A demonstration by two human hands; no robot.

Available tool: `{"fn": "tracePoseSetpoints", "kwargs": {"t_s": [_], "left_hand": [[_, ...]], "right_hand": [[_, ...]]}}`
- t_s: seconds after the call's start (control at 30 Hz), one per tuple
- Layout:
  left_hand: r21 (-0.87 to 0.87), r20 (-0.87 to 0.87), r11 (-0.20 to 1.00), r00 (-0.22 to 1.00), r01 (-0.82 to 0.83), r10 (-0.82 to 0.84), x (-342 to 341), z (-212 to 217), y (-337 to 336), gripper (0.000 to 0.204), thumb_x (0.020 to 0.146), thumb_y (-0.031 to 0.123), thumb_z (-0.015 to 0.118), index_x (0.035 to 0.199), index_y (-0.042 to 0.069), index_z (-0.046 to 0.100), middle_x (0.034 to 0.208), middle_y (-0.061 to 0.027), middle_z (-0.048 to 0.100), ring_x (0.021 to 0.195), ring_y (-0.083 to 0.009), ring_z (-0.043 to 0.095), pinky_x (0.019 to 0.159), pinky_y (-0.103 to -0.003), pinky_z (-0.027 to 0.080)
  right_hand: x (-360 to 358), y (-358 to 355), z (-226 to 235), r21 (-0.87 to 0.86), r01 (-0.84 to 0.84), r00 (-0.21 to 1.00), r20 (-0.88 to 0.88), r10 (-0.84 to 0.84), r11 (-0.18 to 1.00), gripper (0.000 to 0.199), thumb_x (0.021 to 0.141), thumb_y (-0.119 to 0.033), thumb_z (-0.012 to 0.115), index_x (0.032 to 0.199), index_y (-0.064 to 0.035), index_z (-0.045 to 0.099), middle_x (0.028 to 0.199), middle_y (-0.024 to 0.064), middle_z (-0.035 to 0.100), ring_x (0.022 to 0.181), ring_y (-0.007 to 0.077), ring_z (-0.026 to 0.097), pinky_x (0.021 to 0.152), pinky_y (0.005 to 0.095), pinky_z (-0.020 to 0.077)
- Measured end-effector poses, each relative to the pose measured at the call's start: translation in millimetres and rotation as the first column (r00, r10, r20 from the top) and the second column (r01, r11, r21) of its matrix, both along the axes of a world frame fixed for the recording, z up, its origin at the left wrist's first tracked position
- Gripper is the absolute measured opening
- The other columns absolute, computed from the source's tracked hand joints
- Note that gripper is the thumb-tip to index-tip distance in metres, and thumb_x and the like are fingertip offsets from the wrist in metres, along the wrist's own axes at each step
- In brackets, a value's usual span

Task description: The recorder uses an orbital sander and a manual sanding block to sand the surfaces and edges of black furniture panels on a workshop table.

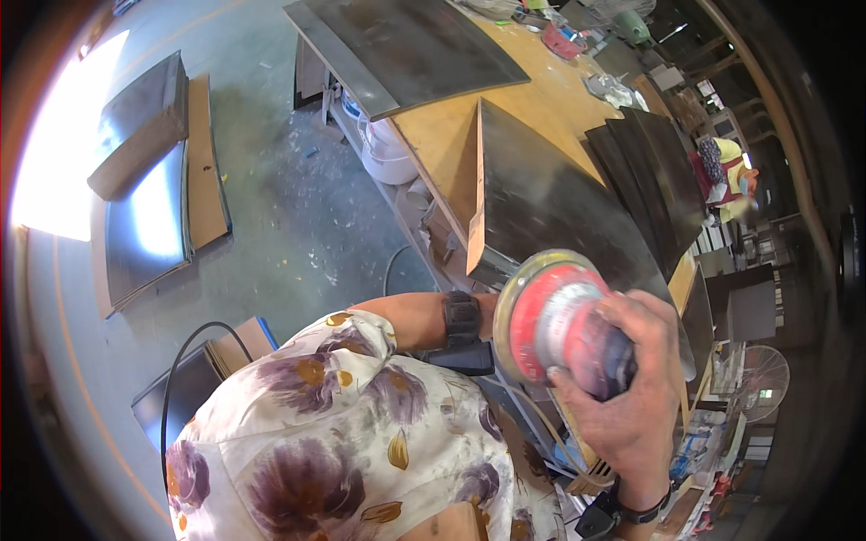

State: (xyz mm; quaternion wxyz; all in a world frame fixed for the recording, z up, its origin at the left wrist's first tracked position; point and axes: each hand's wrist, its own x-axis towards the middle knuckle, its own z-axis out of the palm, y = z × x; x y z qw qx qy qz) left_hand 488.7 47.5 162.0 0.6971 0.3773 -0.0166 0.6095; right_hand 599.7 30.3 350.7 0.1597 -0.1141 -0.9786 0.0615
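Just beyond the right hand [631, 397], whose grip wraps the red sander [564, 329], lies the dark panel [550, 203], long axis running away; left hand hidden behind the disc, grip untold.

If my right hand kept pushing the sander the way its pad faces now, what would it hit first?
Probably the dark board right ahead: the right hand holds the red sander with its pad toward it, though depth is unclear.
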Motion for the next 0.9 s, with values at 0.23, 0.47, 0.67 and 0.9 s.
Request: {"fn": "tracePoseSetpoints", "kwargs": {"t_s": [0.23,0.47,0.67,0.9], "left_hand": [[-0.140,0.208,0.983,0.967,-0.119,0.147,-10,4,-23,0.052,0.074,0.011,0.073,0.121,0.008,0.050,0.118,-0.0096,0.054,0.108,-0.0176,0.054,0.093,-0.033,0.046],[0.017,0.150,0.997,0.986,0.070,-0.072,-8,11,-1,0.060,0.070,0.011,0.075,0.123,0.008,0.048,0.122,-0.0078,0.052,0.114,-0.0184,0.050,0.098,-0.034,0.042],[-0.017,0.321,0.967,0.914,-0.255,0.247,-5,-6,-16,0.047,0.065,0.006,0.077,0.109,0.009,0.059,0.116,-0.0075,0.055,0.111,-0.0156,0.052,0.095,-0.034,0.044],[-0.028,0.289,1.000,0.957,0.014,-0.005,4,-4,34,0.051,0.082,0.013,0.063,0.128,0.008,0.043,0.129,-0.0114,0.046,0.118,-0.0188,0.047,0.101,-0.035,0.039]], "right_hand": [[-6,-3,-12,0.000,-0.084,0.996,-0.013,0.084,0.996,0.055,0.059,-0.004,0.075,0.107,-0.0129,0.051,0.106,0.0133,0.050,0.091,0.0322,0.056,0.072,0.0386,0.0493],[4,5,-7,0.082,0.010,0.995,-0.096,-0.002,0.997,0.052,0.061,-0.007,0.076,0.106,-0.0160,0.052,0.106,0.0130,0.049,0.086,0.0325,0.058,0.066,0.0395,0.0510],[-18,7,-4,-0.097,-0.166,0.986,-0.038,0.163,0.981,0.048,0.065,-0.011,0.075,0.106,-0.0170,0.052,0.106,0.0113,0.050,0.081,0.0331,0.059,0.063,0.0409,0.0511],[4,7,-17,0.189,-0.054,0.965,-0.244,0.100,0.980,0.051,0.060,-0.009,0.078,0.104,-0.0197,0.055,0.107,0.0155,0.049,0.082,0.0312,0.059,0.064,0.0362,0.0508]]}}
